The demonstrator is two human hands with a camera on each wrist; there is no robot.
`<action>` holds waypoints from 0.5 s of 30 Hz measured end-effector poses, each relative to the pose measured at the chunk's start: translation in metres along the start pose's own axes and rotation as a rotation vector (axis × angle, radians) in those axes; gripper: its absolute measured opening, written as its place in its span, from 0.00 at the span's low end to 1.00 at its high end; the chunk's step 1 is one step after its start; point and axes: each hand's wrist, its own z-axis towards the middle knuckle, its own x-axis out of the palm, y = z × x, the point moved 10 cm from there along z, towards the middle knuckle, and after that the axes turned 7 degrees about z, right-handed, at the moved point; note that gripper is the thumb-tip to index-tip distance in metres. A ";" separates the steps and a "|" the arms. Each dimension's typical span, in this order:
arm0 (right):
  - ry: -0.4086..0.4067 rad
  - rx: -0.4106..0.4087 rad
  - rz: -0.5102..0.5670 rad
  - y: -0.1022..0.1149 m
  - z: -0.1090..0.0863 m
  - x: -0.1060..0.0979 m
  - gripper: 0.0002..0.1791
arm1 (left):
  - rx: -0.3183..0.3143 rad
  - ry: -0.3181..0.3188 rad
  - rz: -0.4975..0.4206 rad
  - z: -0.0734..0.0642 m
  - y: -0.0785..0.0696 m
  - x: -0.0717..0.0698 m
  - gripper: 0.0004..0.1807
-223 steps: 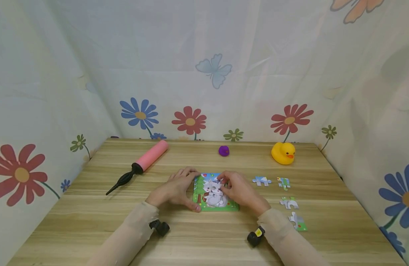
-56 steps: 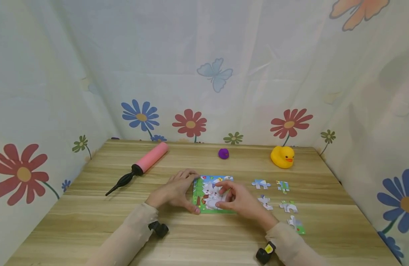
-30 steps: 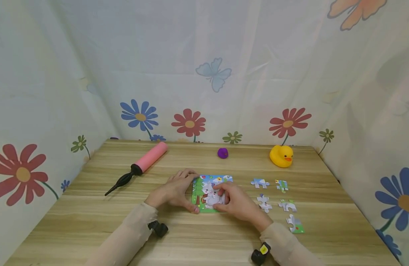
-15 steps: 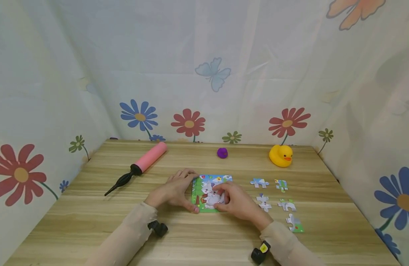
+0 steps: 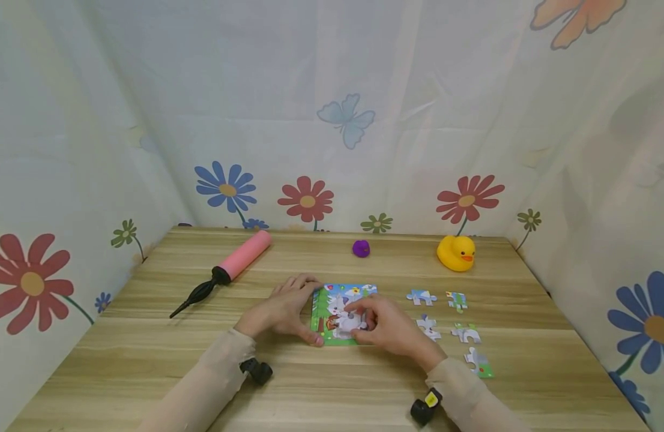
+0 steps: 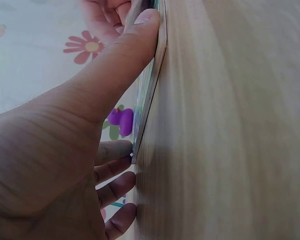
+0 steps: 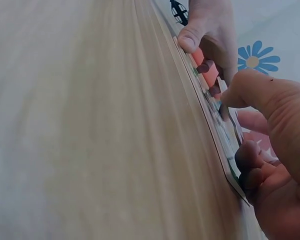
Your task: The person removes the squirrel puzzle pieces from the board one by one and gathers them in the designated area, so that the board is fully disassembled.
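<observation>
A jigsaw puzzle in a flat tray [image 5: 322, 303], with a picture of white animals on green, lies at the middle of the table. My left hand [image 5: 283, 312] holds its left side, thumb at the near corner and index finger at the far one. Above the tray's right part, my right hand [image 5: 391, 329] pinches a puzzle piece between thumb and fingers. In the right wrist view that puzzle piece [image 7: 235, 122] looks tilted, raised off the tray at one edge. The right fingers cover part of the picture in the head view.
Several loose pieces lie right of the tray, among them a blue one [image 5: 421, 297] and a grey-green one [image 5: 479, 363]. Behind stand a purple duck [image 5: 361, 248] and a yellow duck [image 5: 456, 253]. A pink hand pump [image 5: 245, 255] lies at the left.
Over the last seconds my right hand has moved from the tray's upper right towards its lower right. Since half a second ago the pinched piece has tilted a little. My left hand stays put.
</observation>
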 end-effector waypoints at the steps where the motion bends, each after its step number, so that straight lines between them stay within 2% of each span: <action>1: 0.007 0.000 0.007 0.000 0.000 0.000 0.23 | -0.002 0.000 0.000 0.000 0.000 0.000 0.73; 9: 0.042 0.000 0.082 0.002 -0.002 -0.002 0.24 | -0.006 0.002 0.000 -0.001 -0.001 -0.002 0.72; 15: 0.026 0.042 0.161 0.001 -0.006 -0.013 0.25 | 0.001 0.006 -0.005 -0.001 -0.003 -0.001 0.72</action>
